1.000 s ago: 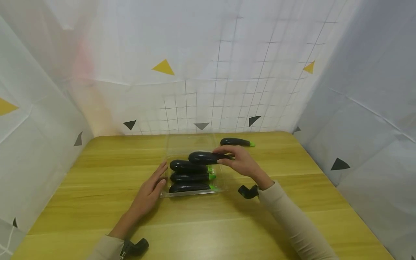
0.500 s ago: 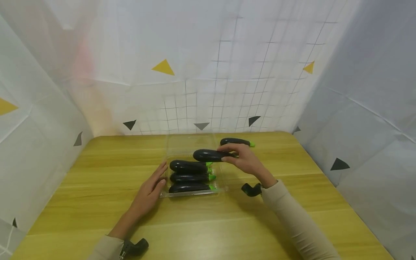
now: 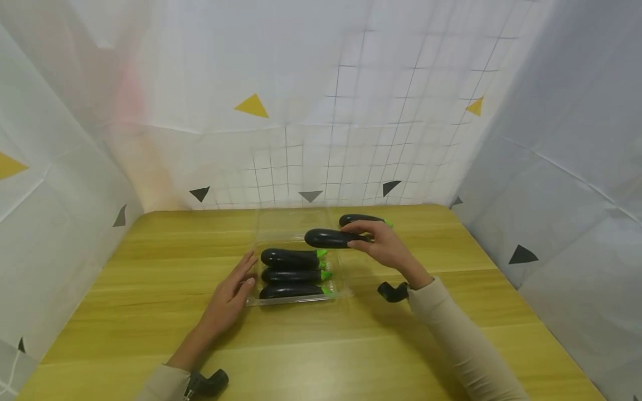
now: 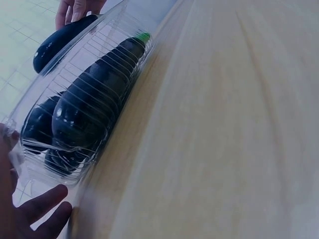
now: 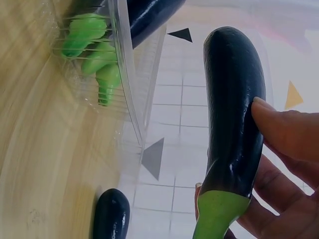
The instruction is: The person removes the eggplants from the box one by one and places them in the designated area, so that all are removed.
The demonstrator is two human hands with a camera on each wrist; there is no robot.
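A clear plastic clamshell box (image 3: 301, 299) with its lid folded back holds three dark eggplants, among them the top one (image 3: 290, 258), their green stems toward the right. My left hand (image 3: 228, 295) rests at the box's left end with its fingers extended; the left wrist view shows its fingertips beside the clear wall. My right hand (image 3: 383, 245) pinches another eggplant (image 5: 232, 109) near its green stem, between thumb and fingers. That eggplant is raised above the back right of the box, its rounded end pointing left in the head view.
One more eggplant (image 3: 360, 219) lies on the wooden table (image 3: 321, 351) behind my right hand, partly covered by it. The transparent lid (image 3: 293, 221) lies back toward the rear wall. White sheets with printed triangles and grid lines enclose the back and sides.
My right hand has moved the pinched eggplant to the right and slightly back, away from those in the box. My left hand has stayed at the box's left end.
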